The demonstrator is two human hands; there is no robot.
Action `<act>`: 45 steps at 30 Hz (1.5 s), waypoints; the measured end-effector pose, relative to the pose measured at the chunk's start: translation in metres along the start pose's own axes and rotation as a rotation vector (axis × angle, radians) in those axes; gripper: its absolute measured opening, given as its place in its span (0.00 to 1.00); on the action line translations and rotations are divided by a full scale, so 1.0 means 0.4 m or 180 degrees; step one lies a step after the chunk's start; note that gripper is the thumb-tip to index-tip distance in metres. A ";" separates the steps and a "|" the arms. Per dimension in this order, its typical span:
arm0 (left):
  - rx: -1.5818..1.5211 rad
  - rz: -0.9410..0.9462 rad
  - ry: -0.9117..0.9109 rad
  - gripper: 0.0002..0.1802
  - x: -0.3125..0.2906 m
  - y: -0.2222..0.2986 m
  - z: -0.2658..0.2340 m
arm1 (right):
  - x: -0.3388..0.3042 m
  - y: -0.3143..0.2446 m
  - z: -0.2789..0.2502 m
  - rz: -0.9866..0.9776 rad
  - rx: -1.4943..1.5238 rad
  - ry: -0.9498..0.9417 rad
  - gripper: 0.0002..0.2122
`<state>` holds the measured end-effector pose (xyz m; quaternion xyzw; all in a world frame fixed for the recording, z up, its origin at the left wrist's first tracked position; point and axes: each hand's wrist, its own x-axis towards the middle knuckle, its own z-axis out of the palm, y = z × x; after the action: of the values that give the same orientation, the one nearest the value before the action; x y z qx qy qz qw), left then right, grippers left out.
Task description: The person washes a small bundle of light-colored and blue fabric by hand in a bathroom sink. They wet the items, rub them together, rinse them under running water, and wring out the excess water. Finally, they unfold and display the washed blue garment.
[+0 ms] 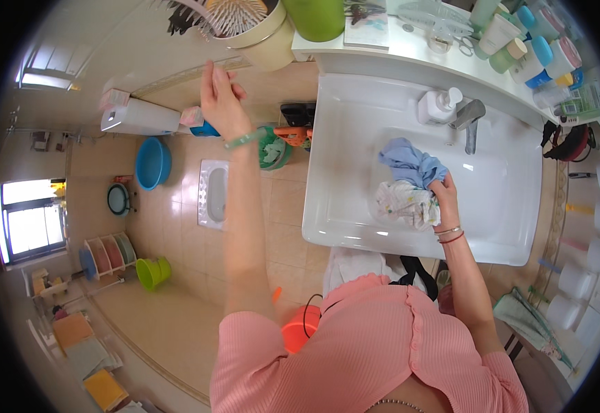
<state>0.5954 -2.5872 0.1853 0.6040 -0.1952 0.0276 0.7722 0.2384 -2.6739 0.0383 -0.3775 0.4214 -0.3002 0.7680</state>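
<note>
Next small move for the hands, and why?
Probably bring the left hand over the sink to help: it looks empty, off to the left, while the right hand grips the blue cloth, white patterned cloth bunched beside it.

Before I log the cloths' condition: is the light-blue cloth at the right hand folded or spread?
Neither: the light-blue cloth is bunched up, its surface rumpled in uneven creases, with no neat fold or flat spread showing.
</note>
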 end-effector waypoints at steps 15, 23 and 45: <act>0.0108 -0.0006 -0.0392 0.12 0.170 0.048 -0.078 | -0.015 -0.132 0.367 -0.0093 -0.0588 -0.1792 0.22; -0.0389 -0.0234 -0.1206 0.09 0.248 0.060 -0.042 | -0.017 -0.140 0.477 -0.0065 -0.0588 -0.1875 0.22; 0.0706 0.0474 -0.1178 0.14 0.292 0.146 -0.039 | -0.009 -0.172 0.536 -0.0188 -0.0814 -0.1803 0.22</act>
<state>0.6909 -2.5795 0.2751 0.6639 -0.3733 -0.0054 0.6479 0.4145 -2.6379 0.1744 -0.5518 0.2139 -0.1498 0.7921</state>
